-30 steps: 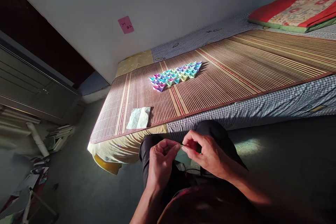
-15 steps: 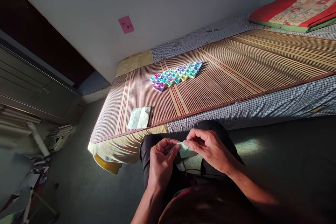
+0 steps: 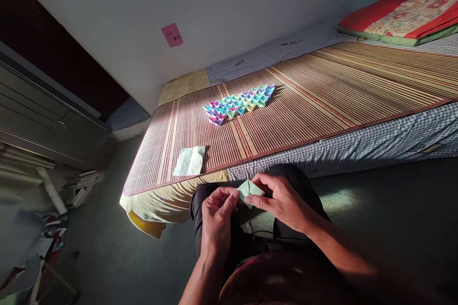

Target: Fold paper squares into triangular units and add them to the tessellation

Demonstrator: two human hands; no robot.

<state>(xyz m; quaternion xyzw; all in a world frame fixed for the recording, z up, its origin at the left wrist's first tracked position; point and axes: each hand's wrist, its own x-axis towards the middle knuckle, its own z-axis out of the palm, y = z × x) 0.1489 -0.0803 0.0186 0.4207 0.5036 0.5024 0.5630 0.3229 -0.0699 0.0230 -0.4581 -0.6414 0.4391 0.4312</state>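
Note:
Over my lap, a small pale green folded paper [image 3: 249, 189] is pinched from both sides. My left hand [image 3: 217, 221] grips its left edge with thumb and fingers closed. My right hand [image 3: 282, 202] holds its right side, fingers curled over it. On the bamboo mat [image 3: 322, 100] covering the bed lie several small coloured folded paper boats [image 3: 239, 103] packed in rows. A pale green creased sheet [image 3: 190, 160] rests near the mat's front left corner.
A folded red and patterned quilt [image 3: 404, 14] lies at the far right of the bed. A pink note [image 3: 172, 35] sticks to the white wall. Papers and clutter [image 3: 46, 228] lie on the floor at left beside a cabinet [image 3: 39, 119].
Both hands have lifted slightly toward the bed edge, and the green paper now shows more of its flat face between my fingers.

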